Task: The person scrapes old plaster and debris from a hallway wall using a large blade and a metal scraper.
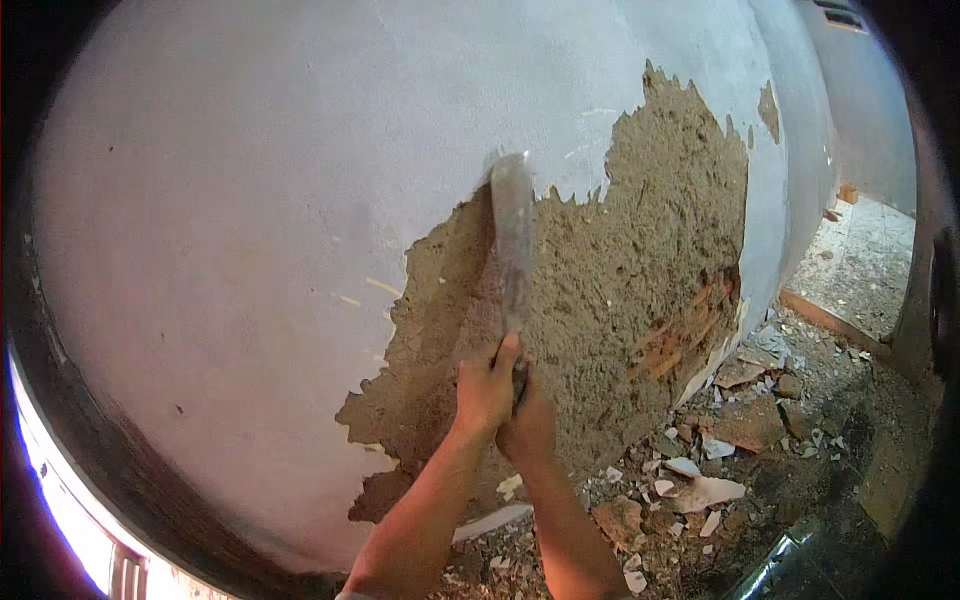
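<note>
A machete with a broad, worn grey blade points up the wall, its rounded tip at the ragged edge of the white finish coat. My left hand wraps around its handle. My right hand grips the same handle from the right side, close against the left. Behind the blade lies a large patch of exposed rough brown render, where the white coat is gone. The blade's tip is slightly blurred, and most of the handle is hidden by my fingers.
Bare red brick shows at the patch's lower right. Broken plaster chunks and rubble cover the floor along the wall's foot. A shiny object lies at the lower right. Beyond a low sill is a dusty tiled floor.
</note>
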The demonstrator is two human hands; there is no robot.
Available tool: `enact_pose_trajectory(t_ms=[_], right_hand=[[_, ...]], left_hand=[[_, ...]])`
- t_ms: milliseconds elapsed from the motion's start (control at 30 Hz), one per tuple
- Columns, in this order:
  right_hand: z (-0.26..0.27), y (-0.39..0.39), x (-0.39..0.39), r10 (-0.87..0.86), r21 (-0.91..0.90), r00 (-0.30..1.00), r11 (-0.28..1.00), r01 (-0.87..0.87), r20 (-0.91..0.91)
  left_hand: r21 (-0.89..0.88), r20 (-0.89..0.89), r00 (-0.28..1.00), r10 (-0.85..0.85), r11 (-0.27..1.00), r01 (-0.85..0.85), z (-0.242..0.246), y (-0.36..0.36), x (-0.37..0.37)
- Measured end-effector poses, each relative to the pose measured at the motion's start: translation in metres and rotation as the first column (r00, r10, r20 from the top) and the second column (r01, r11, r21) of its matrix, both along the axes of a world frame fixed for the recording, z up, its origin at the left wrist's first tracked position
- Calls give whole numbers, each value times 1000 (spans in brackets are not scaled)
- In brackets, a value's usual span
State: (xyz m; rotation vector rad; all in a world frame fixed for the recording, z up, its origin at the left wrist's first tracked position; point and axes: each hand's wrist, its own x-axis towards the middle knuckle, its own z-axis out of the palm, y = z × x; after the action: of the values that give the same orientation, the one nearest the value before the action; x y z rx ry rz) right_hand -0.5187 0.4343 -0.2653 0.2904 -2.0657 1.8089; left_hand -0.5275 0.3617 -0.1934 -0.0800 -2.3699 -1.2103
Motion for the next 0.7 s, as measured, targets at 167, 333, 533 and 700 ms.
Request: enact_pose_trajectory(t_ms=[167, 333, 533, 700], right_hand=[[-21, 4, 28, -36, -86, 998, 996, 30, -61], [-46, -6, 45, 93, 49, 991, 994, -98, 93], [-52, -22, 35, 39, -31, 999, 999, -38, 5], [-51, -31, 48, 19, -38, 999, 999, -21, -49]], left_hand=[[-92, -39, 999, 36, 995, -40, -18, 17, 26], [26, 128, 987, 93, 995, -97, -52, -6, 49], [28, -118, 993, 19, 999, -16, -66, -23, 35], [-27, 95, 984, 152, 988, -150, -57, -27, 52]])
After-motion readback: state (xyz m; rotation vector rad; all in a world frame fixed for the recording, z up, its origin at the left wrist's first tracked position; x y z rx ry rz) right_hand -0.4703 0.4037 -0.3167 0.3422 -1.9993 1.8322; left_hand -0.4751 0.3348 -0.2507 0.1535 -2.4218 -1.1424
